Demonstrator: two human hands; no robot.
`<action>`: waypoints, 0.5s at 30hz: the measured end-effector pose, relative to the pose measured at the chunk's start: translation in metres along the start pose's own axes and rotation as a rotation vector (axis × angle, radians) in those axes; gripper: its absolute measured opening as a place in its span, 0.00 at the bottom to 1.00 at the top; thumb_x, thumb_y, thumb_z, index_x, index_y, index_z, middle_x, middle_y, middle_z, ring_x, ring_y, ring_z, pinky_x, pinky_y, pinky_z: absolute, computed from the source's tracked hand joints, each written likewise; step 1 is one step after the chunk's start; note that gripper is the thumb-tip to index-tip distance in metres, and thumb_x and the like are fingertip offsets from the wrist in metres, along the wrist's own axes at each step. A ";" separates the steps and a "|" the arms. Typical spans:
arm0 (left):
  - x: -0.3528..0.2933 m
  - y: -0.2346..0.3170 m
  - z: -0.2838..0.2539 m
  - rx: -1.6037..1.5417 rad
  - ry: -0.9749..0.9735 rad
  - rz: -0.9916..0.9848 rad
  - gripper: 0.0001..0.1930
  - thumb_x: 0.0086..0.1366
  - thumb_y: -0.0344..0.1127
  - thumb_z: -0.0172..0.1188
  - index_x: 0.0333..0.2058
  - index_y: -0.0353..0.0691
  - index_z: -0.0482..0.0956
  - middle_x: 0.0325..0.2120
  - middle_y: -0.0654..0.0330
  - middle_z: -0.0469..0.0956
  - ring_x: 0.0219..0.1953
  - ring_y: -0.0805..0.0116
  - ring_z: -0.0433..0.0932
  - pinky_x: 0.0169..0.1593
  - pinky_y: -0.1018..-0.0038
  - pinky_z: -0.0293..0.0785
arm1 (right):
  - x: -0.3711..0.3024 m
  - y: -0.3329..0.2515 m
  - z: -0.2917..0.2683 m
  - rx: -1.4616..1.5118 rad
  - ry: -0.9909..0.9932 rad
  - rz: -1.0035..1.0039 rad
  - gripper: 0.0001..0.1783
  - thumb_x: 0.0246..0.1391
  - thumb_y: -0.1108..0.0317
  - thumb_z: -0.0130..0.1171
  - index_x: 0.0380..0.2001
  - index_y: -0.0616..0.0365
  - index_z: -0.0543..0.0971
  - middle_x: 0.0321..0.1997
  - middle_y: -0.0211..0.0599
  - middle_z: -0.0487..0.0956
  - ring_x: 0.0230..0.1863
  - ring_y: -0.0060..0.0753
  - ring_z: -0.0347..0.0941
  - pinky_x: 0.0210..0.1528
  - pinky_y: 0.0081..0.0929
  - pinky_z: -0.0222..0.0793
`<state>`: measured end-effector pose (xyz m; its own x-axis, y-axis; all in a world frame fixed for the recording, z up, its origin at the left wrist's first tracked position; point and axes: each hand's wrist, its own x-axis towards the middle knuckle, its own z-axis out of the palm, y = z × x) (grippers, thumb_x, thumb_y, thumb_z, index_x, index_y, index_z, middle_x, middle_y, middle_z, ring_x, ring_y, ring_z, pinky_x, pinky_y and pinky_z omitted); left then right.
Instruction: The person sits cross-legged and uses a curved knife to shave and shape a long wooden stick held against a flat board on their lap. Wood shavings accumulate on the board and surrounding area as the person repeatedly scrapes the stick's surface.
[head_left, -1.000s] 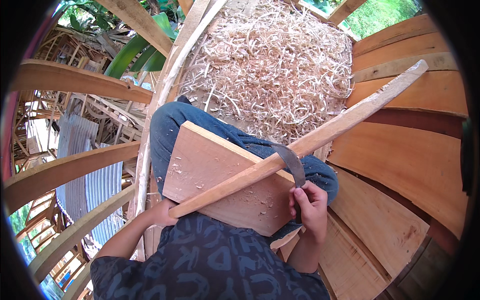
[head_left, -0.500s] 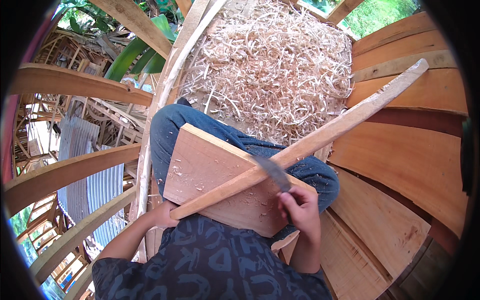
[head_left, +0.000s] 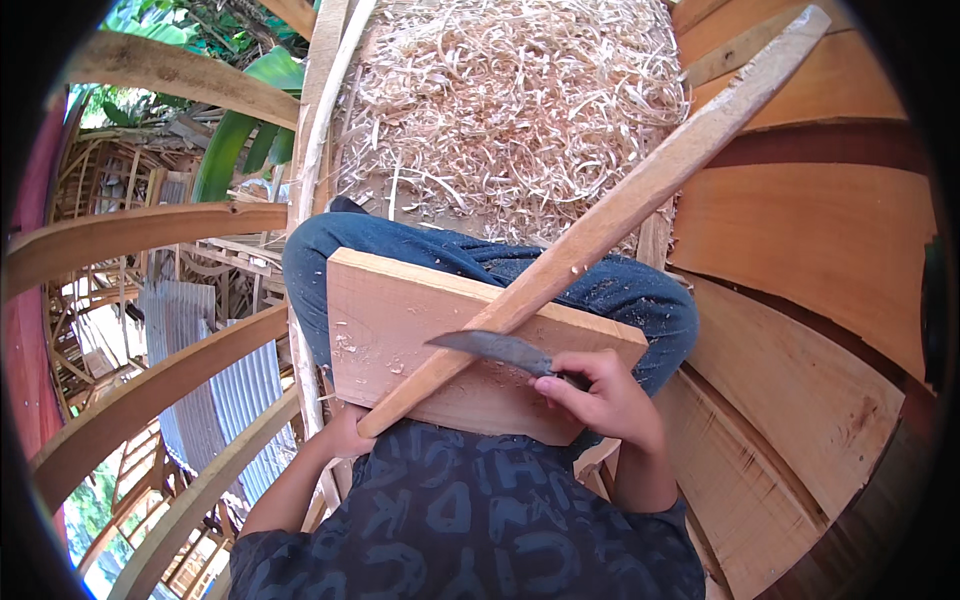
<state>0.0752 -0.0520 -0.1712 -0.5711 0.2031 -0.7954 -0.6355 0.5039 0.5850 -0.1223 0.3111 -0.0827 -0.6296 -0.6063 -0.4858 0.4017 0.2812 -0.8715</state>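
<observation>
A long wooden stick (head_left: 610, 225) slants from my waist up to the far right, resting across a thick wooden board (head_left: 390, 320) on my lap. My left hand (head_left: 346, 432) is closed around the stick's near end, its fingers partly hidden. In my right hand (head_left: 600, 392) is a knife (head_left: 495, 348) with a dark, curved blade, gripped by its handle. The blade lies across the stick over the board, its tip pointing left. Small wood chips dot the board's face and the stick.
A thick heap of curly wood shavings (head_left: 500, 120) covers the floor ahead of my crossed legs (head_left: 350, 250). Wide wooden planks (head_left: 800, 270) line the right side. On the left are curved wooden rails (head_left: 160, 235), with corrugated metal sheets (head_left: 245, 385) beyond them.
The knife has moved down along the stick toward me, and its blade has swung to point left. The stick's far end is higher in view. My left hand keeps its hold.
</observation>
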 end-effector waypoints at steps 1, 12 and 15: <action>0.000 0.002 -0.001 -0.010 -0.043 -0.083 0.21 0.41 0.39 0.65 0.31 0.28 0.77 0.25 0.57 0.77 0.31 0.72 0.75 0.38 0.72 0.71 | 0.001 0.006 -0.001 -0.112 0.041 -0.111 0.07 0.56 0.71 0.57 0.27 0.63 0.78 0.18 0.26 0.74 0.16 0.12 0.65 0.18 0.13 0.59; 0.000 -0.017 0.000 -0.020 0.061 0.020 0.18 0.40 0.37 0.66 0.27 0.28 0.76 0.21 0.61 0.75 0.28 0.74 0.73 0.32 0.72 0.71 | -0.002 0.005 0.004 0.531 0.330 0.070 0.10 0.58 0.69 0.54 0.25 0.62 0.75 0.18 0.25 0.71 0.16 0.11 0.64 0.16 0.12 0.57; -0.006 -0.008 0.002 0.010 0.080 -0.057 0.21 0.42 0.39 0.68 0.32 0.28 0.76 0.25 0.61 0.76 0.31 0.73 0.73 0.34 0.72 0.71 | -0.003 0.011 0.000 0.392 0.273 -0.021 0.11 0.58 0.66 0.55 0.28 0.63 0.77 0.16 0.25 0.71 0.18 0.13 0.64 0.20 0.17 0.58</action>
<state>0.0850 -0.0561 -0.1714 -0.5738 0.1063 -0.8121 -0.6635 0.5210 0.5370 -0.1157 0.3162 -0.0906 -0.7706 -0.3767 -0.5141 0.5750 -0.0630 -0.8157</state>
